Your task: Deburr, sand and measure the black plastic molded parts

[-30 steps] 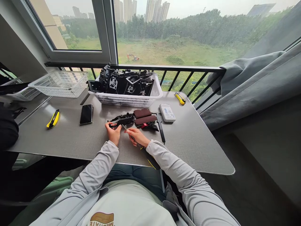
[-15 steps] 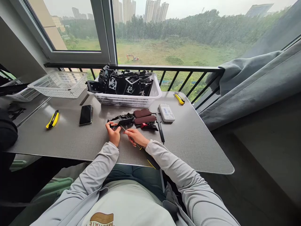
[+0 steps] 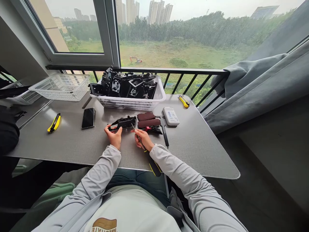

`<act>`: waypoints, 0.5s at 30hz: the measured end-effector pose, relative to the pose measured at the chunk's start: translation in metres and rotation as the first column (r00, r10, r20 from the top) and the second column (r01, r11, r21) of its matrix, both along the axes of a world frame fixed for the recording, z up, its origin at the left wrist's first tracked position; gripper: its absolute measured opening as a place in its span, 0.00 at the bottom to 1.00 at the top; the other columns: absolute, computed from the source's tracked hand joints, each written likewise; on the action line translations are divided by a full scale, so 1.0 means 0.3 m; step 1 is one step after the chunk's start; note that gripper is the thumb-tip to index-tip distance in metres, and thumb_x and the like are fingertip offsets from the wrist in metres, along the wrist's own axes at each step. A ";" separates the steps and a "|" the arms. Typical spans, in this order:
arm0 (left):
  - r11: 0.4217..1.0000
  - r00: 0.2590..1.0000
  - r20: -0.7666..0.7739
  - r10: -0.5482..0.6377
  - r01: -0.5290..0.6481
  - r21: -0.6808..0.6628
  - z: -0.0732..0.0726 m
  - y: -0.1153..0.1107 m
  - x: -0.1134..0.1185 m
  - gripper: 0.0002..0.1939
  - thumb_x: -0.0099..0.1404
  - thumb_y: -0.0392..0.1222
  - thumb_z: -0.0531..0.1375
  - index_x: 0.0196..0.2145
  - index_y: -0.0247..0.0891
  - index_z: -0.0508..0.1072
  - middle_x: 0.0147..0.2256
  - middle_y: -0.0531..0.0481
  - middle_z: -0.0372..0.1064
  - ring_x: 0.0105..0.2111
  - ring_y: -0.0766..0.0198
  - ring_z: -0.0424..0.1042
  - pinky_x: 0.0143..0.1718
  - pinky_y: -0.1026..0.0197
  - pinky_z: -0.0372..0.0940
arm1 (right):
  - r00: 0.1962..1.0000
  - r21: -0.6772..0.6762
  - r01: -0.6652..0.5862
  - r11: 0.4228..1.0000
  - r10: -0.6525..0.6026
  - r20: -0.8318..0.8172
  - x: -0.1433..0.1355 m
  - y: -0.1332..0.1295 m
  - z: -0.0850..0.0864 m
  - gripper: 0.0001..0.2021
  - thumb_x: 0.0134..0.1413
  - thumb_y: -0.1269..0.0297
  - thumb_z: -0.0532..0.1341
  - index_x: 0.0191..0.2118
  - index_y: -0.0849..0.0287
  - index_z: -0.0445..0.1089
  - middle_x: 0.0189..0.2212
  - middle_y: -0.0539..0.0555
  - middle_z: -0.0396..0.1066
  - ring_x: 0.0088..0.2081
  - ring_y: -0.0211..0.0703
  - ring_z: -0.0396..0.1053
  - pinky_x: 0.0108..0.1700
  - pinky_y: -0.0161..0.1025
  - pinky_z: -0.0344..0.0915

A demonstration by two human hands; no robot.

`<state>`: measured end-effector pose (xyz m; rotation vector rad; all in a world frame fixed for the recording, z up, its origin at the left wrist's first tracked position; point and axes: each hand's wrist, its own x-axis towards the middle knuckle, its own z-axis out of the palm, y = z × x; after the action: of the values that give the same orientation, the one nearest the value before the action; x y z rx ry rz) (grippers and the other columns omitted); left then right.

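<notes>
My left hand (image 3: 114, 138) grips the near left end of a black plastic part (image 3: 125, 122), thumb on its side. In my right hand (image 3: 144, 139) is a long thin metal tool with a black and yellow handle (image 3: 153, 165); its tip is by the right end of the black part. Right of that part lie two dark red pads (image 3: 149, 123). Just below the pads is a small black piece with a red section (image 3: 147, 128). A black caliper-like tool (image 3: 165, 132) lies to their right.
Behind stands a white basket (image 3: 130, 103) heaped with black parts, beside another white basket (image 3: 60, 87). A phone (image 3: 88, 118), yellow cutters (image 3: 54, 123) (image 3: 184, 101) and a white case (image 3: 171, 116) lie around. A person's dark sleeve (image 3: 8, 132) shows at left.
The black part has tilted and shifted slightly left with my left hand. My right hand and the tool have moved right, and more of the handle shows.
</notes>
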<state>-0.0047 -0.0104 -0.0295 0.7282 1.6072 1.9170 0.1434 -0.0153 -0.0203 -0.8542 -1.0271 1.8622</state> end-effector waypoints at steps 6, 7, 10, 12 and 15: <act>0.999 0.993 0.118 -0.002 -0.004 0.052 -0.001 0.014 -0.023 0.39 0.56 0.29 0.58 0.61 0.47 0.47 0.42 0.47 0.63 0.34 0.67 0.71 0.37 0.60 0.71 | 0.997 0.004 0.076 0.997 -0.076 -0.022 0.010 0.021 -0.010 0.21 0.50 0.48 0.60 0.42 0.60 0.66 0.12 0.38 0.57 0.09 0.28 0.44 0.11 0.30 0.47; 0.999 0.990 0.138 0.001 -0.006 0.039 -0.002 0.017 -0.028 0.38 0.57 0.30 0.57 0.62 0.47 0.47 0.43 0.46 0.62 0.36 0.66 0.71 0.37 0.60 0.72 | 0.997 0.003 0.074 0.997 -0.074 -0.020 0.009 0.021 -0.010 0.21 0.50 0.48 0.60 0.42 0.60 0.66 0.12 0.39 0.58 0.09 0.28 0.44 0.11 0.30 0.47; 0.999 0.985 0.173 0.027 -0.023 -0.030 -0.003 0.026 -0.039 0.29 0.62 0.32 0.55 0.59 0.46 0.55 0.44 0.45 0.63 0.37 0.65 0.72 0.36 0.60 0.73 | 0.998 0.001 0.060 0.998 -0.060 -0.012 0.006 0.019 -0.009 0.21 0.48 0.48 0.61 0.42 0.60 0.67 0.12 0.39 0.59 0.09 0.29 0.45 0.10 0.31 0.47; 0.999 0.981 0.192 0.025 -0.016 -0.046 -0.003 0.028 -0.040 0.25 0.64 0.35 0.55 0.58 0.46 0.57 0.45 0.44 0.65 0.36 0.64 0.72 0.35 0.59 0.73 | 0.999 0.002 0.048 0.999 -0.048 -0.006 0.004 0.016 -0.007 0.22 0.48 0.47 0.61 0.42 0.60 0.67 0.12 0.39 0.59 0.09 0.29 0.45 0.10 0.31 0.47; 0.999 0.984 0.178 0.009 -0.003 -0.036 -0.006 0.026 -0.028 0.36 0.57 0.36 0.64 0.59 0.46 0.52 0.49 0.42 0.64 0.39 0.63 0.73 0.40 0.56 0.72 | 1.000 0.005 0.017 1.000 -0.017 0.007 0.002 0.011 -0.002 0.22 0.47 0.46 0.62 0.41 0.60 0.67 0.12 0.39 0.59 0.09 0.30 0.45 0.10 0.31 0.48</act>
<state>-0.0130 -0.0025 -0.0311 0.5217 1.5298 1.8950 0.1440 -0.0119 -0.0209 -0.8643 -1.0251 1.8425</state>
